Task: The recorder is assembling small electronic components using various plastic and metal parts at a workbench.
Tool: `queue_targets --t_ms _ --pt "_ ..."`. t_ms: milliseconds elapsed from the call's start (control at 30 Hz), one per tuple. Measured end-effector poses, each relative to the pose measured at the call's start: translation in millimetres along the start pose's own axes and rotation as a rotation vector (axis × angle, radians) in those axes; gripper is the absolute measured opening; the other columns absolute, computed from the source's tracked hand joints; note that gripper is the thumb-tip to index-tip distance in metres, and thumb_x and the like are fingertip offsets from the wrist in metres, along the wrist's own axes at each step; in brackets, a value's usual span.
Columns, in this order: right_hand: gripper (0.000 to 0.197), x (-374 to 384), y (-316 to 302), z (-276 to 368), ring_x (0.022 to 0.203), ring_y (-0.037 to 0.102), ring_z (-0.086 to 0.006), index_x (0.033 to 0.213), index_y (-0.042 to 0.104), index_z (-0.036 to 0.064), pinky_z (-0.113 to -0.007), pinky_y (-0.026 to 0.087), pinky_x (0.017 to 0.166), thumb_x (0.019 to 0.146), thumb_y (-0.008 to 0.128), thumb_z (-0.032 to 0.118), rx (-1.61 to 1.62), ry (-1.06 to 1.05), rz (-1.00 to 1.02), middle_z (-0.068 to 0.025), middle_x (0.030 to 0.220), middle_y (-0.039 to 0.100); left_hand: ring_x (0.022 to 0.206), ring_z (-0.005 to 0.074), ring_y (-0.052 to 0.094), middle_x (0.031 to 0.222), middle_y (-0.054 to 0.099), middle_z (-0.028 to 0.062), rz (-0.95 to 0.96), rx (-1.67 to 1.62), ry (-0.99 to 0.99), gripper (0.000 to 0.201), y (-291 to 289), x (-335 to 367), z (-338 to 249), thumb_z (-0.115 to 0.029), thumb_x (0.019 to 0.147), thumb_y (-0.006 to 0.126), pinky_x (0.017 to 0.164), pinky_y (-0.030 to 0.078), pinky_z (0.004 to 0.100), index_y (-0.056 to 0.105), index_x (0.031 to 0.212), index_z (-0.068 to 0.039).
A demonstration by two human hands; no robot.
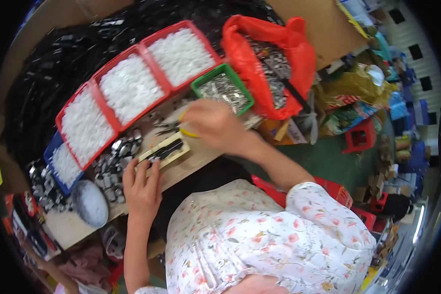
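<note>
A cream rectangular block (pixel 183 149) with a long black piece (pixel 169 149) in its recess lies on the wooden worktop. My left hand (pixel 143 183) grips the block's left end, its fingers bent over it. Small shiny bits show at those fingertips, too small to name. Just beyond the block, my right hand (pixel 213 125) is closed at the yellow handles of a pair of pliers (pixel 167 128), whose dark jaws point left. Motion blurs the right fingers, and they partly cover the handles.
Red trays (pixel 116 122) of small white pieces stand at the back left, beside a blue tray (pixel 48 156). A green tray (pixel 197 87) holds metal pins. A red plastic bag (pixel 299 54) sits farther right. Shiny metal parts (pixel 108 169) and a round bowl (pixel 90 203) lie left.
</note>
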State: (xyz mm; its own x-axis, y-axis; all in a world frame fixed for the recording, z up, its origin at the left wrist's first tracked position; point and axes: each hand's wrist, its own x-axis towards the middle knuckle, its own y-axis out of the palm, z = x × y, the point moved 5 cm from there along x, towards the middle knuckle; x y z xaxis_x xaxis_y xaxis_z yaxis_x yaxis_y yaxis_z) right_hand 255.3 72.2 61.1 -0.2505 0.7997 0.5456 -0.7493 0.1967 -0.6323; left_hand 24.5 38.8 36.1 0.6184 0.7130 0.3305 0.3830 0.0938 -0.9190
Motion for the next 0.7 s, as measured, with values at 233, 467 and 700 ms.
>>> queue_targets --t_ms 233,467,700 --pt "0.019 -29 -60 -78 0.091 0.062 -0.0324 0.099 0.067 0.0007 -0.043 0.049 0.075 0.081 0.070 0.008 -0.446 0.323 0.021 -0.0140 0.096 0.061 0.109 0.0377 0.056 0.106 0.063 0.0144 -0.086 -0.152 0.108 0.034 -9 87 -1 -0.005 0.078 0.074 0.092 0.047 0.0454 0.067 0.111 -0.002" --pt "0.016 -23 -50 -78 0.093 0.059 -0.0282 0.096 0.066 0.0042 -0.041 0.043 0.074 0.081 0.071 0.008 -0.449 0.381 0.061 -0.0088 0.092 0.058 0.096 0.0343 0.057 0.092 0.064 0.0131 -0.227 -0.140 0.227 0.020 21 218 27 0.002 0.075 0.068 0.084 0.048 0.0436 0.067 0.094 -0.002" --pt "0.016 -18 -50 -86 0.092 0.060 -0.0279 0.097 0.067 0.0055 -0.042 0.042 0.073 0.082 0.070 0.009 -0.439 0.394 0.026 -0.0074 0.093 0.061 0.092 0.0288 0.056 0.083 0.063 0.0097 -0.147 0.008 0.237 0.005 60 268 57 0.002 0.069 0.062 0.078 0.047 0.0402 0.065 0.069 -0.003"
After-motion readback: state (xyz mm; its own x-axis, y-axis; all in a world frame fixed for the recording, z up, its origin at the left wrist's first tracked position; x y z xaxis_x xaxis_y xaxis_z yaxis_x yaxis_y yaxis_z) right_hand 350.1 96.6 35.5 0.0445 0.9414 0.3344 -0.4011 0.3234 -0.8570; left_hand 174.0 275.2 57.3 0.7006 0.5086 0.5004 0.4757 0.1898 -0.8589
